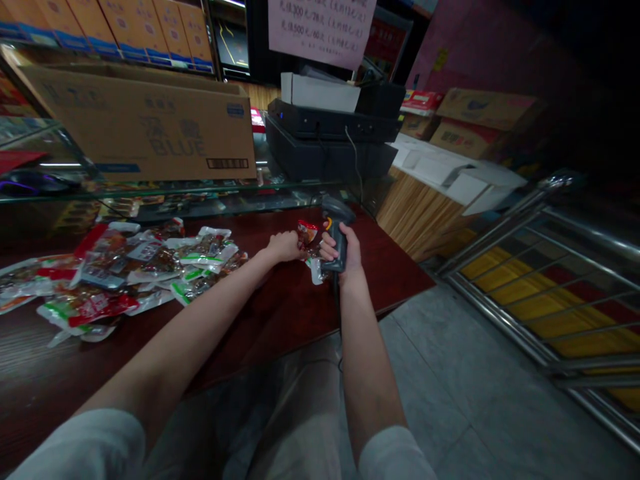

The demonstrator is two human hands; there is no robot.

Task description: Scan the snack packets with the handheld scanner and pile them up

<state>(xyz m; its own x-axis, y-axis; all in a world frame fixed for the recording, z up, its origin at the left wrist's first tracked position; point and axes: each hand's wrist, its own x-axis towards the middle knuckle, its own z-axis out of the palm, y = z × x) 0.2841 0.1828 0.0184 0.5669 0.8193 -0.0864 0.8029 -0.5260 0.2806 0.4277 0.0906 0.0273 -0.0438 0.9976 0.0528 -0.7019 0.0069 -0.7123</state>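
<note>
My right hand is wrapped round the grip of a dark handheld barcode scanner with an orange trigger, its head pointing away from me and its cable hanging down below my wrist. My left hand is closed on a small red snack packet, held just in front of the scanner over the dark red wooden counter. A pile of several more snack packets, red, white and green, lies spread on the counter to the left.
A glass shelf runs behind the counter with a large cardboard box on it. A black cash register and printer stand at the back. A metal rail and stacked boxes are to the right, grey floor below.
</note>
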